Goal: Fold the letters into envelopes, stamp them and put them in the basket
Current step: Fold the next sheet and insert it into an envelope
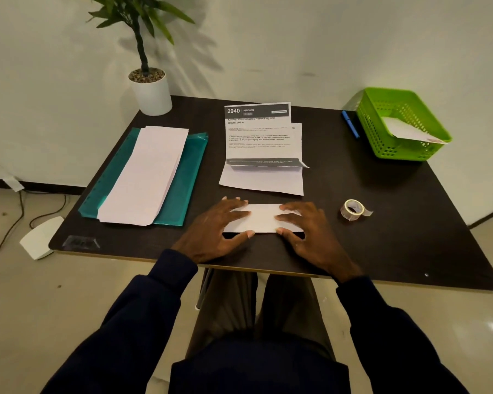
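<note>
A folded white letter (263, 218) lies flat near the table's front edge. My left hand (215, 230) presses its left end with spread, straight fingers. My right hand (308, 233) presses its right end the same way. Behind it sits a stack of printed letters (261, 155), the top sheet creased and standing partly upright. A stack of white envelopes (145, 172) rests on a teal plastic folder (187, 177) at the left. The green basket (376, 135) at the back right holds one white envelope (407, 130). A roll of stamps or tape (353, 209) lies right of my right hand.
A blue pen (350, 124) lies left of the basket. A potted plant (151, 92) stands at the table's back left corner. The dark table (396, 228) ends just in front of my wrists. A white device (40, 237) and cables lie on the floor at the left.
</note>
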